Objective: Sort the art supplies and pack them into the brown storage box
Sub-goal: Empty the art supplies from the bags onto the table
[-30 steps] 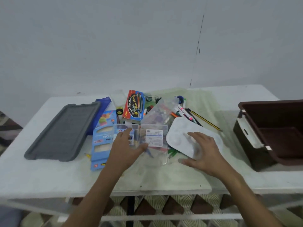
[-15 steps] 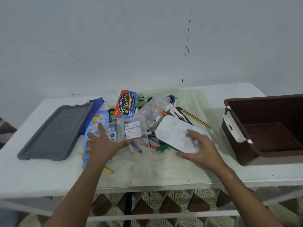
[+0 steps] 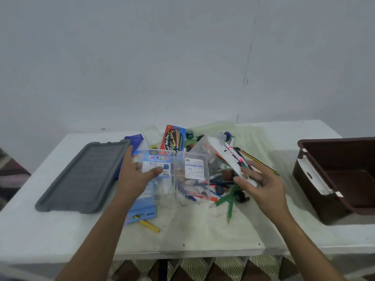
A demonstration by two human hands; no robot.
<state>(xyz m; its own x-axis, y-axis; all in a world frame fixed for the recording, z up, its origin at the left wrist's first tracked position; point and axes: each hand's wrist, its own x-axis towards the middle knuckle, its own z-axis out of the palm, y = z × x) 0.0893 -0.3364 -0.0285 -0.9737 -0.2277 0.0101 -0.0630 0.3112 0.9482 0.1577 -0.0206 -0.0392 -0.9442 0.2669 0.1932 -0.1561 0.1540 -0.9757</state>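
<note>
A heap of art supplies lies mid-table. My left hand [image 3: 136,175] grips a clear plastic color-pen pack [image 3: 156,165] and holds it tilted above the blue pen box [image 3: 142,211]. My right hand [image 3: 261,183] holds the white paint palette [image 3: 225,157], lifted on edge over loose markers and pens [image 3: 235,155]. Between the hands stands a clear plastic case with a white label [image 3: 193,175]. Green pencils [image 3: 229,201] lie under the right hand. The brown storage box [image 3: 334,175] stands open at the right edge, its inside bare where visible.
A grey lid [image 3: 85,175] lies flat at the left of the white table [image 3: 40,236]. A red and blue pencil pack [image 3: 173,138] sits at the back of the heap. A yellow pencil [image 3: 149,226] lies in front of the blue box. The wall stands close behind.
My left hand has lifted the clear pen pack off the blue box. My right hand has tipped the white palette up from lying flat onto its edge.
</note>
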